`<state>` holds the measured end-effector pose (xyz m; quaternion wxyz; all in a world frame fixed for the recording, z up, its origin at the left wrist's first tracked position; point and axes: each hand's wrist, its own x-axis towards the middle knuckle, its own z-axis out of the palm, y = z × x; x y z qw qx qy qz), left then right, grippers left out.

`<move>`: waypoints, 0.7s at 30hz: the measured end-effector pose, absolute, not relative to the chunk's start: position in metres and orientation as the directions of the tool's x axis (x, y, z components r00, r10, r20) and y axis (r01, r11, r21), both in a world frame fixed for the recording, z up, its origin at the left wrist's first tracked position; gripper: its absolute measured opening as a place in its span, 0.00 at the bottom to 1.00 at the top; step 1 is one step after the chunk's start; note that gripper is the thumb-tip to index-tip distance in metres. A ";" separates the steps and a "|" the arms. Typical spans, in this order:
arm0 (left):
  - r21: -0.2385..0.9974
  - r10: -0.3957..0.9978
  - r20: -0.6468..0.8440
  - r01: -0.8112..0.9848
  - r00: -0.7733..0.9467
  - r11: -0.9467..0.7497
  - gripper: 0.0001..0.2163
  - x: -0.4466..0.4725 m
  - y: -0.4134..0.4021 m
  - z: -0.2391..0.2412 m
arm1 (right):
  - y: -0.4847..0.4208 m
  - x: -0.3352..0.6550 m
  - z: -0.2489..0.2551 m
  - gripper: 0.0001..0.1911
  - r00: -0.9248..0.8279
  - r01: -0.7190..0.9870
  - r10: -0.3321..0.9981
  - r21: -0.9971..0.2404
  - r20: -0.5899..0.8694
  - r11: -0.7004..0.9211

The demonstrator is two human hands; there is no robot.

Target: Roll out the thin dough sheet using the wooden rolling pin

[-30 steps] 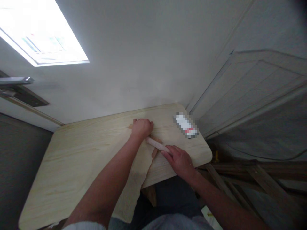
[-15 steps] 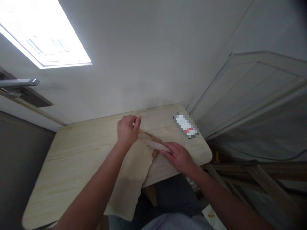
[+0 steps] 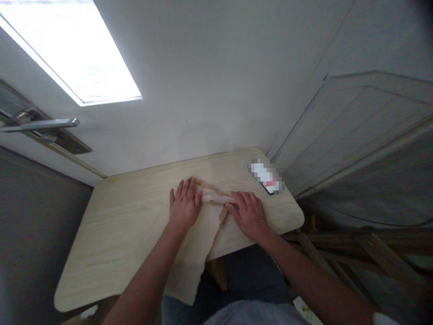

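A tan sheet [image 3: 199, 234] with a ragged right edge lies on the table, and its lower part hangs over the front edge. Whether it is paper or cloth I cannot tell. Across its upper end runs a pale roll [image 3: 216, 197], with a darker brown strip showing behind it. My left hand [image 3: 184, 203] rests palm down on the roll's left end, fingers spread and thumb against it. My right hand [image 3: 249, 212] is closed around the right end, thumb in front and fingers on top, hiding that end.
The light wood table [image 3: 118, 225] stands against a white door with a metal handle [image 3: 57, 124] and a bright window. A phone [image 3: 265, 177], partly blurred out, lies at the table's back right. Wooden bars [image 3: 324, 253] stand beyond the right edge.
My left hand has come down from a raised, closed pose and flattened onto the roll with fingers spread. My right hand has turned more palm down. The view has shifted slightly left.
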<state>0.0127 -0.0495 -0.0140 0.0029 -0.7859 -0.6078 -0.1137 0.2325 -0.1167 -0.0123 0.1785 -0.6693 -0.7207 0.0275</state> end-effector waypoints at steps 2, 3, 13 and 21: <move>0.117 0.956 0.190 0.961 0.225 -0.250 0.27 0.015 -0.045 -0.013 | -0.114 0.232 -0.016 0.24 -0.033 0.960 0.970 -0.261 0.242 0.097; 0.113 0.956 0.195 0.963 0.221 -0.246 0.27 0.017 -0.043 -0.012 | -0.112 0.232 -0.017 0.23 -0.034 0.962 0.969 -0.254 0.245 0.098; 0.109 0.951 0.186 0.957 0.246 -0.269 0.25 0.029 -0.009 -0.009 | -0.091 0.238 -0.009 0.21 -0.029 0.967 0.982 -0.245 0.187 0.075; 0.151 0.950 0.171 0.945 0.263 -0.289 0.25 0.035 0.011 -0.008 | -0.077 0.239 -0.005 0.19 0.005 0.964 0.989 -0.263 0.146 0.034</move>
